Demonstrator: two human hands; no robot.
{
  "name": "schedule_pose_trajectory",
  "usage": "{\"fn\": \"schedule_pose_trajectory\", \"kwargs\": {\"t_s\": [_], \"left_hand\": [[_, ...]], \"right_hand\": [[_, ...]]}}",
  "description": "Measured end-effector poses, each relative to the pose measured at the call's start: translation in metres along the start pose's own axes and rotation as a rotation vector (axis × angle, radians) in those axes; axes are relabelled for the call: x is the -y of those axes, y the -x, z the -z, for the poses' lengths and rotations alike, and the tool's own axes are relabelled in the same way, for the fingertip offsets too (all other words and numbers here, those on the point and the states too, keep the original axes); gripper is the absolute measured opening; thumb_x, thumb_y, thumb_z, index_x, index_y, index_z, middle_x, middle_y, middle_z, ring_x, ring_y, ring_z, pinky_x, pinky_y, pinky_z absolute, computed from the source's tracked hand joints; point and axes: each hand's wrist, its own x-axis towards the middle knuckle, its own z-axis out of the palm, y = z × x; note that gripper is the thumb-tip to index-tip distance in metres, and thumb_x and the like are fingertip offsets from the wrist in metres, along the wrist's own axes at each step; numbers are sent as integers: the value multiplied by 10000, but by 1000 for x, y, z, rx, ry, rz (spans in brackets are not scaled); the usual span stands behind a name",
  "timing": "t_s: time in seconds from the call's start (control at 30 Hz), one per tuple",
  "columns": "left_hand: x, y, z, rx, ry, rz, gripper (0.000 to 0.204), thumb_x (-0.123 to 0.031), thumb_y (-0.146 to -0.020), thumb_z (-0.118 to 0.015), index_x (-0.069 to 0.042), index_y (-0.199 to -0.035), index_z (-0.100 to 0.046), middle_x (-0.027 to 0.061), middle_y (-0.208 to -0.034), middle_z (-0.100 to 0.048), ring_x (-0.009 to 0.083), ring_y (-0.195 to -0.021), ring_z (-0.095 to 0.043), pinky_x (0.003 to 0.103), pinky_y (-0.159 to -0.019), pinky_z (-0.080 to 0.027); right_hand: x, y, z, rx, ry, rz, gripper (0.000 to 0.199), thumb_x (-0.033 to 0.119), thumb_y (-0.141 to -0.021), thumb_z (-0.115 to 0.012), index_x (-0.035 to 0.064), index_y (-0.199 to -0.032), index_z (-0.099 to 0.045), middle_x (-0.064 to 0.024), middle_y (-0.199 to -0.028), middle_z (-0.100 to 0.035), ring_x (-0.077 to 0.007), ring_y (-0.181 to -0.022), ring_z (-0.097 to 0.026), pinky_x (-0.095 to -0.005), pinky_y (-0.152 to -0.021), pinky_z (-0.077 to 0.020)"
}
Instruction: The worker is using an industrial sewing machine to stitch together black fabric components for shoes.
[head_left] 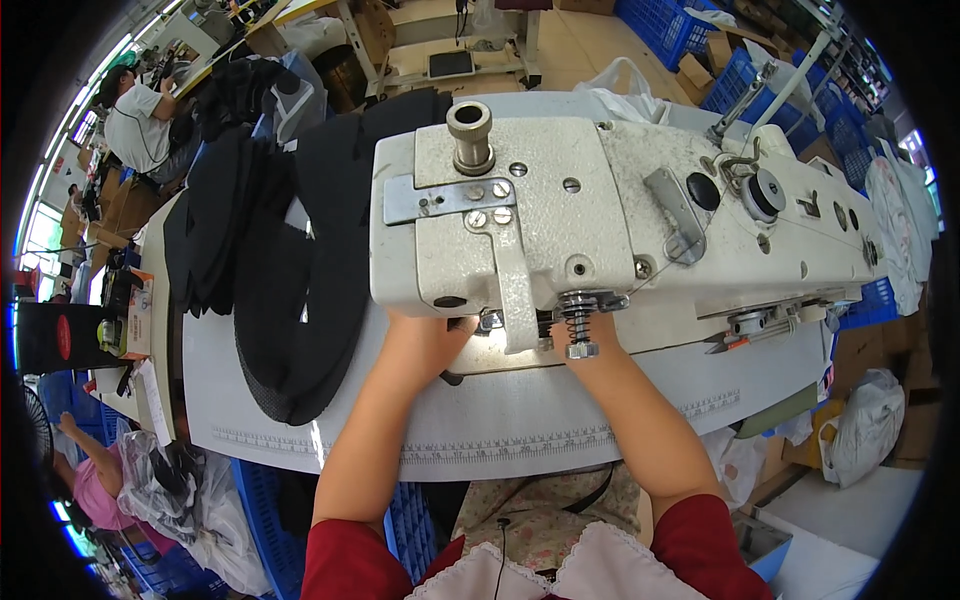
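Note:
A white industrial sewing machine (560, 230) fills the middle of the head view, its needle end above both my hands. My left hand (428, 340) reaches under the machine head from the left, beside the needle area. From the other side my right hand (598, 340) goes in behind the spring-loaded tension knob (578, 325). The machine hides the fingers of both hands, so whatever they touch or hold does not show. Just left of the machine, dark black fabric pieces (290, 290) with curved edges lie stacked and overlapping on the white tabletop (370, 440).
A printed ruler strip (480, 447) runs along the table's near edge. A pair of small snips (735, 345) with an orange part lies under the machine arm. Blue crates (660, 25) and plastic bags (868, 425) stand around. At the far left sits another person (145, 125).

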Motion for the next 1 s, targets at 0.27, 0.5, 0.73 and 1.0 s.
{"fn": "schedule_pose_trajectory", "kwargs": {"t_s": [0.27,0.5,0.73,1.0], "left_hand": [[2,2,0,-18,24,39,381,-71,-651,-719,-43,-1015,-612,129,-1022,-618,342,-983,-561,445,-848,-402],[-7,1,1,-24,49,83,328,-86,-664,-705,-53,-983,-632,108,-995,-632,322,-984,-565,457,-863,-383],[1,2,-8,-80,-36,9,329,-95,-665,-705,-55,-984,-634,106,-990,-635,324,-998,-557,467,-865,-378],[10,0,-14,-87,-79,40,337,-94,-654,-706,-60,-981,-633,105,-998,-634,333,-995,-559,467,-854,-388]], "right_hand": [[34,-21,30,41,133,68,57,40,-604,-617,79,-646,-624,-80,-596,-597,-273,-548,-579,-408,-506,-438],[43,-24,42,102,127,26,132,59,-580,-643,69,-712,-651,-105,-676,-625,-297,-638,-595,-415,-582,-460],[36,-21,30,81,73,3,112,39,-574,-629,67,-683,-636,-102,-636,-610,-294,-599,-588,-419,-555,-448],[40,-27,33,62,178,70,119,9,-574,-594,69,-671,-627,-103,-616,-602,-286,-560,-582,-408,-509,-441]]}}
